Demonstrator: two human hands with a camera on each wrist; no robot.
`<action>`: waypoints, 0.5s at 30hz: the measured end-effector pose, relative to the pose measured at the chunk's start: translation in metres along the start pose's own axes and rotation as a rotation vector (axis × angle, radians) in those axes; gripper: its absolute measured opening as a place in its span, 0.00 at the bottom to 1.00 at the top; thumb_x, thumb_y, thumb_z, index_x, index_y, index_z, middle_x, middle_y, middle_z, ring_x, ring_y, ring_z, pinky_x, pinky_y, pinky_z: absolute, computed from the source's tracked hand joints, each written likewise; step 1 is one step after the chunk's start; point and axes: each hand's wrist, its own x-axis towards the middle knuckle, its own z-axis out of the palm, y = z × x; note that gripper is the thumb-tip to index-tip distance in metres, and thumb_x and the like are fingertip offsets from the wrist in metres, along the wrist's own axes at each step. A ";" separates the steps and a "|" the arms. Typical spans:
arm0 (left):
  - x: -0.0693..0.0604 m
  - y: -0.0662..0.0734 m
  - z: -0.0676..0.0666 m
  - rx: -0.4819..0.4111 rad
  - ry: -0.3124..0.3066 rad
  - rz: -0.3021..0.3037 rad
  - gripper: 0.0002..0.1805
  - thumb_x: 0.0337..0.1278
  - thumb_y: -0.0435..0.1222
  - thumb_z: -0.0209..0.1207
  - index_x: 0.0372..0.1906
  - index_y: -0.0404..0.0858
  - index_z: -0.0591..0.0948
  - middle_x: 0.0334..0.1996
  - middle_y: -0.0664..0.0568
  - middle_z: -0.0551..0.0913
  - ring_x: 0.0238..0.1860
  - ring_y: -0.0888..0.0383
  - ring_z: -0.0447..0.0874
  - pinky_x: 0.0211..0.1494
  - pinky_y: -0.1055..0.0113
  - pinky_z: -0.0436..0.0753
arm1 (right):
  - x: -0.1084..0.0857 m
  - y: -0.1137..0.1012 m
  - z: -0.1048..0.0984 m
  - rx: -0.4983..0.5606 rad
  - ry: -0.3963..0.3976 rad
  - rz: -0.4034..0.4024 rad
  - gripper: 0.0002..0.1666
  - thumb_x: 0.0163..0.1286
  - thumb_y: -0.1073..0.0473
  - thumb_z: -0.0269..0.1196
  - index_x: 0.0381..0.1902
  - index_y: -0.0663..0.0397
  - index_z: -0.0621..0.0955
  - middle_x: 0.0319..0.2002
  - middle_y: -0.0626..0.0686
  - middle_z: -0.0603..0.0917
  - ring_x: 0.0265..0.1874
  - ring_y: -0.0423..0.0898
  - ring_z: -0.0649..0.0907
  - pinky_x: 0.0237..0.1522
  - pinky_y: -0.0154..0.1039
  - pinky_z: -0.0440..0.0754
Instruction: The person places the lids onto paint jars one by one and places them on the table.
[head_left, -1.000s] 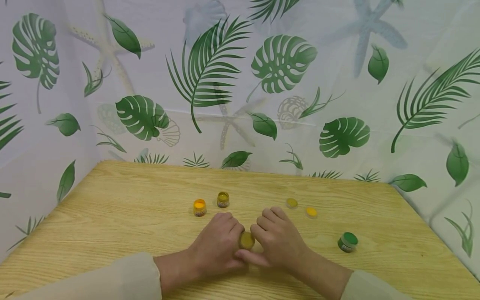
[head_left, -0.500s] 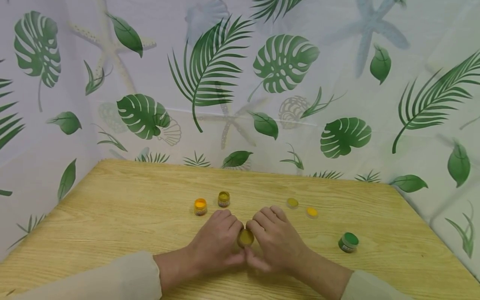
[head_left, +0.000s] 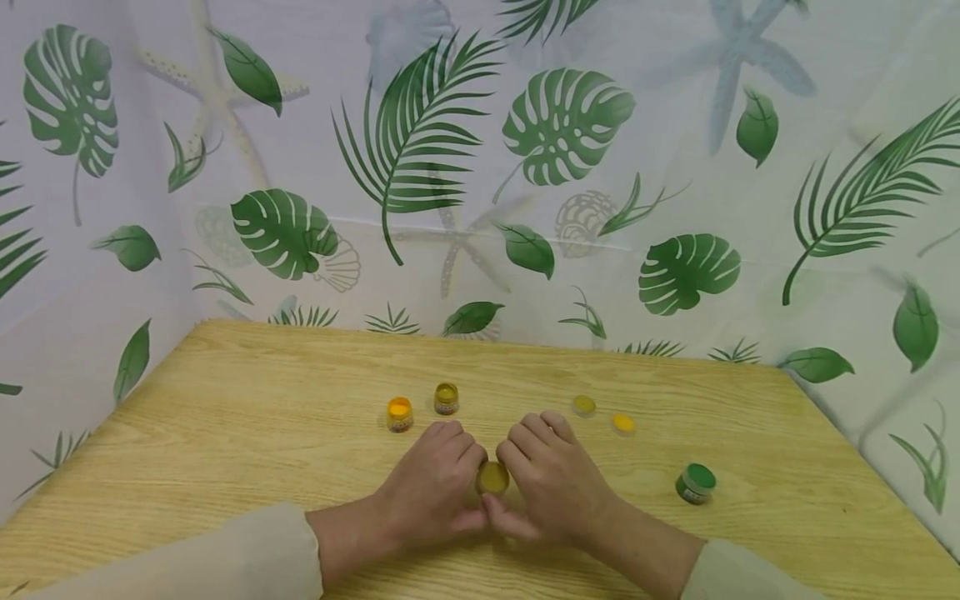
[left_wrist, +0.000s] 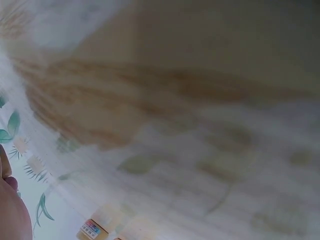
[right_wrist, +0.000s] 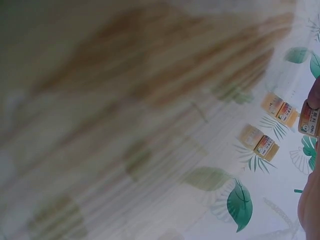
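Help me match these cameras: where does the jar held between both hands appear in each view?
Head: the held jar sits low, near centre, between the left hand and right hand.
Left wrist: I cannot make it out there.
Right wrist: the held jar is at the right edge, near mid-height, cut off.
Shared landmark: the leaf-print backdrop.

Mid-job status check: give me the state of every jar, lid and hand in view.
Held jar: gripped between both hands, lid apparently on
Left hand: gripping the held jar
Right hand: gripping the held jar
Orange jar: open, upright
Olive jar: open, upright
Green jar: upright, apparently closed
Olive lid: off, lying flat
Yellow lid: off, lying flat
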 end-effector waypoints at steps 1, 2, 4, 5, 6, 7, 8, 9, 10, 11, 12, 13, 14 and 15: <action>0.000 0.000 0.000 -0.003 0.003 0.005 0.19 0.39 0.52 0.70 0.29 0.43 0.78 0.25 0.59 0.76 0.31 0.61 0.68 0.42 0.67 0.71 | 0.000 0.000 0.000 -0.002 0.002 -0.001 0.23 0.64 0.38 0.49 0.25 0.51 0.73 0.26 0.47 0.71 0.29 0.47 0.70 0.42 0.43 0.65; 0.000 0.000 0.000 -0.006 0.007 0.008 0.20 0.40 0.53 0.70 0.28 0.43 0.78 0.25 0.59 0.76 0.30 0.61 0.68 0.41 0.67 0.71 | 0.000 0.000 0.000 -0.004 0.006 -0.003 0.23 0.64 0.38 0.49 0.25 0.51 0.73 0.25 0.47 0.71 0.29 0.47 0.70 0.42 0.43 0.65; 0.000 0.000 0.001 -0.013 0.014 0.020 0.20 0.40 0.54 0.70 0.28 0.43 0.78 0.24 0.59 0.75 0.30 0.61 0.68 0.41 0.67 0.70 | 0.000 0.000 0.000 -0.002 0.009 -0.007 0.24 0.65 0.38 0.49 0.23 0.50 0.73 0.24 0.46 0.70 0.29 0.47 0.70 0.42 0.42 0.65; 0.000 0.000 0.001 -0.014 0.016 0.026 0.21 0.41 0.55 0.70 0.27 0.44 0.78 0.24 0.59 0.75 0.30 0.61 0.68 0.41 0.68 0.70 | 0.001 0.000 0.000 0.002 0.015 -0.012 0.25 0.65 0.37 0.50 0.21 0.50 0.73 0.23 0.46 0.70 0.28 0.47 0.70 0.41 0.42 0.65; 0.000 0.001 0.002 -0.016 0.019 0.035 0.21 0.41 0.55 0.70 0.27 0.44 0.78 0.24 0.59 0.75 0.30 0.61 0.68 0.41 0.68 0.70 | 0.001 0.000 0.000 0.003 0.019 -0.018 0.26 0.66 0.36 0.50 0.19 0.49 0.72 0.21 0.46 0.69 0.27 0.46 0.69 0.41 0.42 0.65; 0.000 0.001 0.002 -0.017 0.019 0.043 0.21 0.41 0.56 0.70 0.27 0.44 0.77 0.24 0.59 0.75 0.29 0.61 0.67 0.41 0.68 0.70 | 0.001 0.000 0.000 0.003 0.023 -0.025 0.28 0.67 0.36 0.50 0.16 0.48 0.71 0.19 0.45 0.68 0.26 0.46 0.68 0.40 0.42 0.65; 0.000 0.001 0.002 -0.018 0.018 0.047 0.22 0.41 0.56 0.70 0.27 0.44 0.77 0.24 0.59 0.74 0.29 0.61 0.67 0.41 0.68 0.70 | 0.001 0.001 0.000 0.003 0.032 -0.034 0.30 0.67 0.35 0.51 0.14 0.48 0.70 0.17 0.45 0.66 0.24 0.46 0.68 0.39 0.42 0.65; 0.000 0.002 0.002 -0.024 0.010 0.046 0.22 0.41 0.56 0.70 0.27 0.44 0.77 0.24 0.59 0.74 0.29 0.61 0.67 0.41 0.68 0.71 | 0.001 0.001 0.000 0.005 0.037 -0.039 0.32 0.68 0.33 0.51 0.12 0.47 0.69 0.15 0.44 0.65 0.23 0.45 0.67 0.39 0.41 0.65; 0.000 0.002 0.002 -0.027 -0.001 0.041 0.22 0.41 0.56 0.70 0.27 0.43 0.78 0.24 0.59 0.75 0.30 0.62 0.68 0.41 0.68 0.71 | 0.001 0.001 0.000 0.004 0.042 -0.039 0.34 0.68 0.32 0.51 0.11 0.47 0.68 0.14 0.44 0.65 0.22 0.45 0.66 0.38 0.41 0.65; 0.000 0.002 0.002 -0.030 -0.012 0.031 0.23 0.41 0.57 0.70 0.28 0.43 0.78 0.24 0.59 0.75 0.30 0.61 0.68 0.41 0.67 0.72 | 0.001 0.001 -0.001 0.002 0.045 -0.035 0.35 0.68 0.30 0.51 0.11 0.47 0.68 0.14 0.44 0.65 0.22 0.45 0.66 0.38 0.42 0.64; 0.000 0.002 0.001 -0.032 -0.021 0.020 0.23 0.41 0.57 0.70 0.29 0.43 0.79 0.25 0.59 0.76 0.30 0.61 0.69 0.41 0.67 0.72 | 0.001 0.001 -0.001 -0.001 0.039 -0.024 0.35 0.68 0.29 0.50 0.12 0.47 0.70 0.14 0.44 0.66 0.22 0.45 0.67 0.39 0.42 0.64; 0.000 0.001 0.001 -0.036 -0.030 0.003 0.23 0.41 0.57 0.70 0.30 0.42 0.79 0.26 0.58 0.77 0.31 0.61 0.70 0.43 0.66 0.73 | 0.001 0.001 -0.002 -0.001 0.035 -0.013 0.35 0.69 0.29 0.49 0.14 0.48 0.72 0.16 0.45 0.68 0.24 0.46 0.68 0.40 0.42 0.65; -0.001 0.000 0.000 -0.037 -0.035 -0.013 0.24 0.42 0.56 0.70 0.31 0.41 0.79 0.27 0.58 0.78 0.32 0.61 0.71 0.44 0.66 0.74 | 0.001 0.001 -0.002 0.000 0.027 -0.001 0.34 0.69 0.29 0.49 0.17 0.49 0.74 0.19 0.46 0.71 0.26 0.46 0.70 0.41 0.43 0.65; -0.001 0.000 0.000 -0.042 -0.037 -0.028 0.24 0.42 0.56 0.70 0.32 0.41 0.80 0.28 0.58 0.78 0.33 0.60 0.72 0.45 0.66 0.74 | 0.001 0.000 -0.002 0.003 0.018 0.013 0.33 0.68 0.30 0.49 0.21 0.50 0.77 0.22 0.47 0.74 0.28 0.47 0.71 0.42 0.43 0.65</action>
